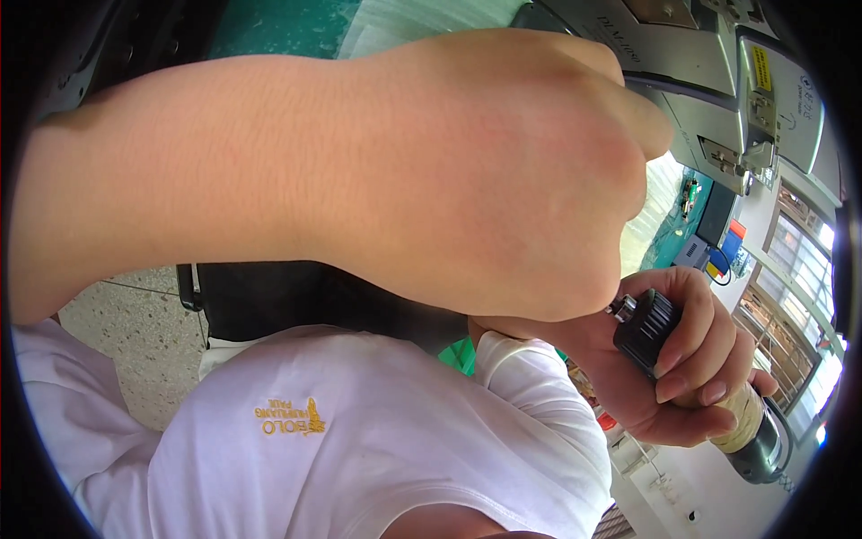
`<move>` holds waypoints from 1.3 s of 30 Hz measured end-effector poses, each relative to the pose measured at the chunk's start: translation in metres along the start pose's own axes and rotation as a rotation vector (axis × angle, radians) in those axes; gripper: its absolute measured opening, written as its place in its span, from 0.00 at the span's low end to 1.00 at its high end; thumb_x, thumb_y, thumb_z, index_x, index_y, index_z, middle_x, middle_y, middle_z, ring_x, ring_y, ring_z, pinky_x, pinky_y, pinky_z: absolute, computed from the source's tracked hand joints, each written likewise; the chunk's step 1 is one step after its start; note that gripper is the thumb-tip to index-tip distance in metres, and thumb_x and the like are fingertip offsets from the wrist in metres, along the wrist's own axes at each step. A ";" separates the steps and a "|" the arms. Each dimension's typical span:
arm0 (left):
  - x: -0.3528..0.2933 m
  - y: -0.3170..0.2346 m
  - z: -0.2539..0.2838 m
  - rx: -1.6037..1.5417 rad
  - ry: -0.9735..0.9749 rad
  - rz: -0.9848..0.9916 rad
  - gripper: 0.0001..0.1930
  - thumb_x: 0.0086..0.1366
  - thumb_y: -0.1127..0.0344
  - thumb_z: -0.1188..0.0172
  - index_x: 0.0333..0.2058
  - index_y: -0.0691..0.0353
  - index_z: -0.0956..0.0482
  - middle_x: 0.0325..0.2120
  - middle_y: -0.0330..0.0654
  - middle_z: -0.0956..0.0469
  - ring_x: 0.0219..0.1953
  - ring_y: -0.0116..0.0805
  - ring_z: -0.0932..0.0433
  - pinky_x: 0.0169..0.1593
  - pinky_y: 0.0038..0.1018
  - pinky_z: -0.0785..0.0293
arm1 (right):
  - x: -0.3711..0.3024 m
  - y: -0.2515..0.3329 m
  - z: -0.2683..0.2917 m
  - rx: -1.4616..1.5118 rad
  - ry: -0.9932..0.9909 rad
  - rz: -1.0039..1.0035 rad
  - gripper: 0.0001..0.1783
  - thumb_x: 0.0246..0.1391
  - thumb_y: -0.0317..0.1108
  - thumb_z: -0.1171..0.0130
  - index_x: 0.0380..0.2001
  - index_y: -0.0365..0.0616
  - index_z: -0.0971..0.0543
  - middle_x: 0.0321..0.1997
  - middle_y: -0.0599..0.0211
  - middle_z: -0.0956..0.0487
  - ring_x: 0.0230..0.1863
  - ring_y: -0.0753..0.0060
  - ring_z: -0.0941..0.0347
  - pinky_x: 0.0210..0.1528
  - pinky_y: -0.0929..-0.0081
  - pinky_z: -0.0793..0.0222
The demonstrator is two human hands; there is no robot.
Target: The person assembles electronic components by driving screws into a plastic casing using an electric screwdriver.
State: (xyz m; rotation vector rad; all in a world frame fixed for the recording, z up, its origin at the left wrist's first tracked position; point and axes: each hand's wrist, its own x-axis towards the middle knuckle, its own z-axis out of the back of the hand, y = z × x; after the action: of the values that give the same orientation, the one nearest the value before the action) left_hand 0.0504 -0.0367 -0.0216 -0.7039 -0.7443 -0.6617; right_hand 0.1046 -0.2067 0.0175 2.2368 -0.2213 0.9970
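My left hand (548, 162) is closed in a fist close to the camera, its back turned toward me, and the bare forearm crosses the upper part of the view. Its fingertips are hidden, so I cannot make out what it holds, if anything. Below and right of it, my right hand (682, 359) is wrapped round an electric screwdriver (648, 331) with a ribbed black collar, metal chuck and tape-wrapped body. The chuck points at the left fist, touching or nearly so; the tip is hidden behind it. From the tool's black rear end, a cord runs off.
Grey machines (691, 54) stand at the upper right. Behind my left hand lies a white foam sheet (422, 22) on a green mat (278, 27). A small circuit board (690, 196) and a blue-and-red box (732, 241) are farther right. Something black (332, 301) lies below my forearm, above speckled floor (139, 346).
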 end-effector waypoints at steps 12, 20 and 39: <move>0.003 -0.005 0.004 -0.060 0.082 0.098 0.11 0.38 0.64 0.37 0.11 0.65 0.25 0.18 0.47 0.27 0.24 0.42 0.24 0.28 0.34 0.26 | -0.003 0.000 0.001 0.063 -0.051 0.021 0.18 0.55 0.37 0.35 0.46 0.44 0.27 0.23 0.81 0.27 0.16 0.91 0.33 0.21 0.92 0.33; 0.012 -0.004 0.003 -0.270 0.174 0.330 0.10 0.44 0.68 0.38 0.13 0.70 0.25 0.20 0.54 0.25 0.26 0.51 0.21 0.30 0.38 0.23 | -0.001 -0.001 -0.007 -0.010 -0.049 0.013 0.20 0.53 0.36 0.34 0.47 0.44 0.27 0.23 0.80 0.27 0.16 0.90 0.31 0.21 0.92 0.32; 0.002 -0.001 0.005 -0.248 0.194 0.350 0.06 0.41 0.76 0.38 0.22 0.61 0.22 0.34 0.40 0.24 0.33 0.40 0.26 0.36 0.32 0.28 | -0.005 -0.004 -0.002 0.031 0.031 -0.005 0.23 0.54 0.36 0.34 0.51 0.47 0.30 0.25 0.78 0.25 0.18 0.88 0.28 0.22 0.90 0.30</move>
State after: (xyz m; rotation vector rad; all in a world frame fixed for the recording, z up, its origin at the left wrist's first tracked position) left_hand 0.0489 -0.0345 -0.0168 -0.9558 -0.3496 -0.4957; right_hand 0.1011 -0.2031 0.0133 2.2466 -0.1883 1.0387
